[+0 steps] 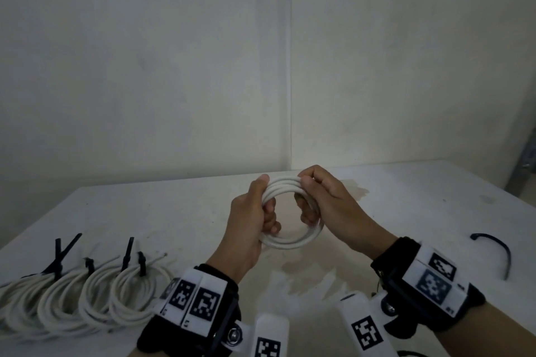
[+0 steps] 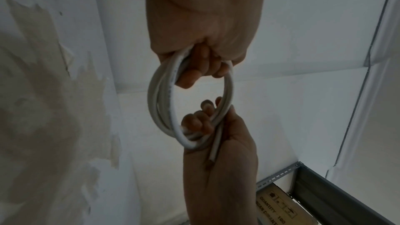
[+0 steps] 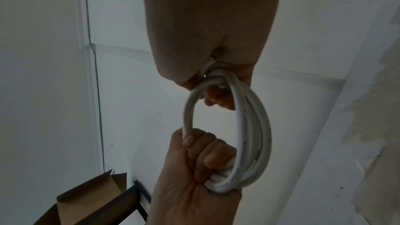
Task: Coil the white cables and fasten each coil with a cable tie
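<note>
Holding a white cable coil [image 1: 291, 213] in mid-air over the table [image 1: 179, 211], both hands grip it from opposite sides. Left edge of table: tied coils [image 1: 84, 295] in a row, each cinched with a black tie, crowding the near-left corner. Bare tabletop between that row and the hands, more behind them up to the back edge. Far right: loose black cable tie [image 1: 497, 249] lying curved, well apart from the hands. Surface is white, with a tan stain [image 1: 307, 269] under the coil. Pale walls meet in a corner behind. Left hand [image 1: 255, 220] has fingers curled round the coil's left side, thumb on top. Right hand [image 1: 324, 197] has fingers wrapped through the loop, clasping the right side; a cable end [image 2: 213, 151] pokes out along its palm.
</note>
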Demonstrator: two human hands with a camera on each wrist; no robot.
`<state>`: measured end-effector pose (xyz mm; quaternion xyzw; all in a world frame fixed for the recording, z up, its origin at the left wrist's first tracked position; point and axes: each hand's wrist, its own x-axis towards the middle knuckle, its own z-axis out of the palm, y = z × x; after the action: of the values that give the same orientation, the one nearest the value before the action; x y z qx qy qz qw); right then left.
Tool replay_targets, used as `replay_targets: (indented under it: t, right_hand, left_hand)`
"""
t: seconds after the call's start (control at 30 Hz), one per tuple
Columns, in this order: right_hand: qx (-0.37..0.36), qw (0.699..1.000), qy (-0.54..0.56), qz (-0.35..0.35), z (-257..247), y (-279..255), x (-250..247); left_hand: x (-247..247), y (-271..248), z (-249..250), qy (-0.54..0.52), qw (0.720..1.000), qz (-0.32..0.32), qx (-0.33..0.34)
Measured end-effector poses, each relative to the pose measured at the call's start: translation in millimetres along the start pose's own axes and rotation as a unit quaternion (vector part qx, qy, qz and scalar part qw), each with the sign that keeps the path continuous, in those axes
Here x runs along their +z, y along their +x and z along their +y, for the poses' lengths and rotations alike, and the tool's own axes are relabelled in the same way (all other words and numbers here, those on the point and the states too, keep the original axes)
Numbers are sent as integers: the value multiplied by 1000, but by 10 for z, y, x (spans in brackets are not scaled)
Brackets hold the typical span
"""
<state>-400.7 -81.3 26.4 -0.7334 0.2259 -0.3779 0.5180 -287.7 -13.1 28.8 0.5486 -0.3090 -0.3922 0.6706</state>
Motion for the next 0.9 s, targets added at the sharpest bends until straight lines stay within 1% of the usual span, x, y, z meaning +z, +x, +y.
replay_targets:
  t: [0.1, 0.13, 0.2, 0.23, 0.33, 0.4, 0.47, 0.53, 0.57, 0.63, 0.7, 0.77, 0.8, 0.87, 0.9]
  right_hand:
    - [-14, 996, -92, -6, -7, 41, -103]
    - [-16, 989, -146, -3, -1, 59, -147]
    - [-22, 965, -262, 13, -3, 78, -218]
    - [-29, 957, -286, 26, 1, 83, -229]
    - [-39, 959, -275, 60, 22, 95, -187]
    - [1, 976, -210, 52, 41, 85, -153]
    - [37, 992, -117, 11, 37, 44, -114]
    - [16, 996, -87, -21, 17, -16, -49]
    - [-2, 997, -70, -20, 30, -29, -22]
    - [-14, 1000, -21, 1, 58, -27, 1]
    - [-3, 1000, 15, 8, 94, -14, 10]
    - [17, 999, 47, -9, 90, -22, 31]
    - [32, 995, 85, -27, 77, -28, 40]
    - [77, 975, 195, -71, 27, -46, 39]
    - [93, 963, 233, -94, 3, -51, 29]
  left_hand:
    - [-31, 11, 40, -7, 1000, 14, 9]
    - [-45, 17, 43, -10, 1000, 19, 9]
    - [-59, 19, 29, -13, 1000, 22, 5]
    - [-59, 16, 17, -14, 1000, 22, 4]
    - [-44, 6, 4, -22, 1000, 18, 8]
    - [-35, 13, 13, -30, 999, 20, 13]
    - [-44, 30, 23, -39, 999, 27, 18]
    - [-54, 39, 25, -39, 998, 30, 25]
    - [-51, 40, 25, -38, 998, 30, 28]
    - [-44, 36, 28, -37, 998, 31, 32]
    - [-46, 36, 34, -35, 998, 32, 38]
    - [-57, 44, 30, -32, 998, 35, 39]
    - [-64, 52, 21, -32, 998, 40, 38]
    - [-84, 63, 5, -33, 998, 50, 33]
    - [-93, 70, 0, -32, 998, 53, 32]
